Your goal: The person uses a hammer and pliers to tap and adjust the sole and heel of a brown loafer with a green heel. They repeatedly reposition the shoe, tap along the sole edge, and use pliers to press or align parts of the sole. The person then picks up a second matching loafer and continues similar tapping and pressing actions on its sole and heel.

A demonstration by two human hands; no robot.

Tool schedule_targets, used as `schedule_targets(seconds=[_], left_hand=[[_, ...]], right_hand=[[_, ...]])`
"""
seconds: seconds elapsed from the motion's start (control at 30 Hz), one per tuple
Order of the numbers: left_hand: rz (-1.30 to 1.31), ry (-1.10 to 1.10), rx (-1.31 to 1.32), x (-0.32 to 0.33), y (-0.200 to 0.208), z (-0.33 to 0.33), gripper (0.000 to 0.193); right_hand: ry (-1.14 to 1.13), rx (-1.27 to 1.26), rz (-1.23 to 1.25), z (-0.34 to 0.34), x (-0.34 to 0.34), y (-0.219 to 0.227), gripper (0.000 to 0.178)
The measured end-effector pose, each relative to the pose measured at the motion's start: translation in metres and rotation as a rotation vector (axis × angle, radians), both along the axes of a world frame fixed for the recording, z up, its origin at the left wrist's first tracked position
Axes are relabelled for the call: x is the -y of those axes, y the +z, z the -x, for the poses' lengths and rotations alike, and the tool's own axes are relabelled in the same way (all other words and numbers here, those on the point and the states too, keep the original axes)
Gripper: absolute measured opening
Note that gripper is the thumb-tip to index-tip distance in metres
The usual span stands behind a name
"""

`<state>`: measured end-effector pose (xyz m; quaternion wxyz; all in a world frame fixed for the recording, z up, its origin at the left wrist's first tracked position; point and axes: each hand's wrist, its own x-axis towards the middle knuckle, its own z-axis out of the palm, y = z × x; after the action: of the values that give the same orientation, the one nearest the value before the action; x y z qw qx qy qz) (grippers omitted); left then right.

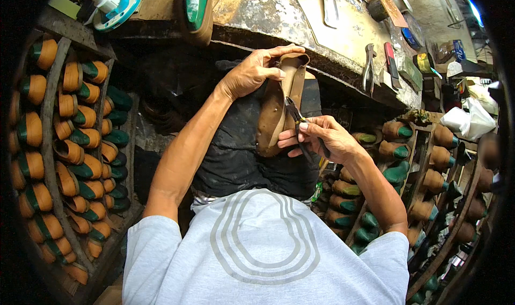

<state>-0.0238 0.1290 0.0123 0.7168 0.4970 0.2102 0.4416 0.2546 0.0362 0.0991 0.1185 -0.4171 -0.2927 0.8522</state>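
A brown leather shoe (271, 124) rests over my lap, its inner side facing up and its far end near the bench edge. My left hand (256, 72) grips that far end, fingers and thumb closed around the rim. In my right hand (324, 135) is a pair of pliers (292, 111) with dark handles and a touch of yellow. Their jaws point away from me and meet the shoe's inner edge around its middle. I cannot tell what, if anything, the jaws pinch.
Ahead stands a worn workbench (257, 21) bearing a metal blade (330, 10), pincers (369, 64) and a red-handled tool (391, 64). Another shoe on a green last (196, 7) sits at its edge. Wooden racks (53, 144) of brown shoes and green lasts flank me on both sides.
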Motion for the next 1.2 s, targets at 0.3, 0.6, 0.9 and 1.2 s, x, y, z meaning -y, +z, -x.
schedule_targets(seconds=[0.3,0.6,0.9,1.2], left_hand=[[0.007,-0.005,0.007,-0.001,0.003,-0.001,0.082],[-0.014,0.01,-0.087,-0.008,-0.004,-0.01,0.077],[-0.058,0.162,-0.266,0.002,-0.002,-0.01,0.048],[0.047,0.38,-0.155,0.021,0.017,-0.004,0.04]], right_hand=[[-0.142,-0.202,0.18,-0.004,-0.002,0.004,0.034],[0.892,0.836,-1.776,-0.017,-0.043,0.015,0.018],[0.525,1.001,-1.262,0.09,-0.195,-0.007,0.04],[0.125,1.479,-1.588,-0.008,-0.222,-0.01,0.034]])
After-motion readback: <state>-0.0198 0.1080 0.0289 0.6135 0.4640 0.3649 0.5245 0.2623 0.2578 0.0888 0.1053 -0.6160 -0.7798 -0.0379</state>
